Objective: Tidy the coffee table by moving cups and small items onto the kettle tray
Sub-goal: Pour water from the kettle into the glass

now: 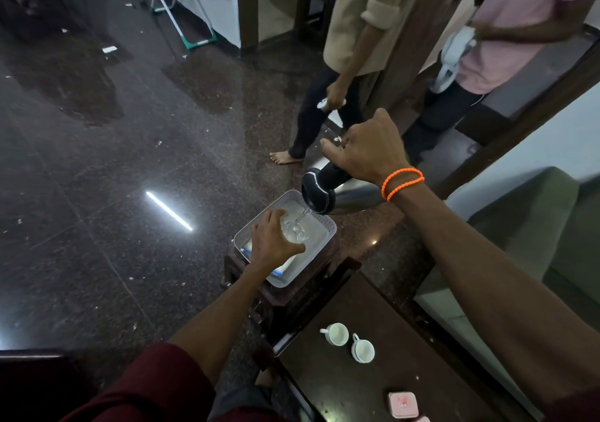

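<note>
My right hand (370, 154) grips the handle of a steel kettle with a black lid (337, 196), tilted over the white tray (324, 227). Water streams from its spout into a clear glass (293, 228) that my left hand (271, 241) holds on the tray. The tray rests on a small dark stool (276, 295). Two white cups (336, 334) (363, 350) stand on the dark coffee table (373, 389) close to me, and a small pink box (403, 404) lies near its front edge. A packet with blue print (282, 270) lies in the tray under my left wrist.
Two people stand just beyond the kettle, one barefoot (285, 157) and holding a white object. A green sofa (535, 243) borders the table on the right. Dark polished floor (130, 178) with scattered litter spreads to the left.
</note>
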